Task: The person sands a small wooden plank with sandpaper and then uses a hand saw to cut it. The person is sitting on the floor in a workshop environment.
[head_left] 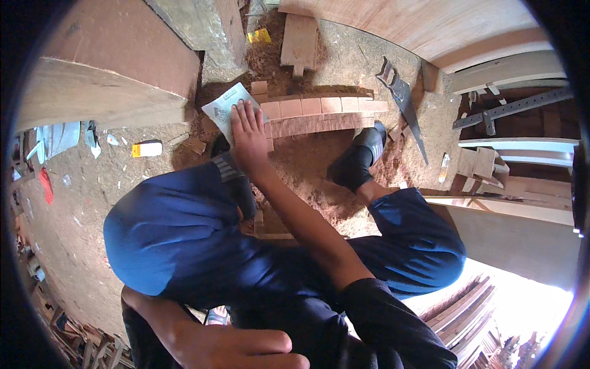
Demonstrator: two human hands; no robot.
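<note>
My right hand [249,135] lies flat, fingers stretched, on a pale printed sheet of sandpaper [216,111]. The sheet covers the left end of a curved wooden piece [313,107] with block-like joints along it. That piece lies across the floor in front of me, between my feet and the far boards. My left hand [246,352] is close to my body at the lower edge, fingers curled and partly cut off; whatever it may hold is hidden. A handsaw [402,101] with a dark handle lies right of the wooden piece.
Sawdust [301,178] and wood scraps cover the floor around my feet. A wooden block [300,40] lies beyond the curved piece. A white and yellow container [147,149] is at left. Large boards [430,24] stand at the far side; wooden parts [491,169] are at right.
</note>
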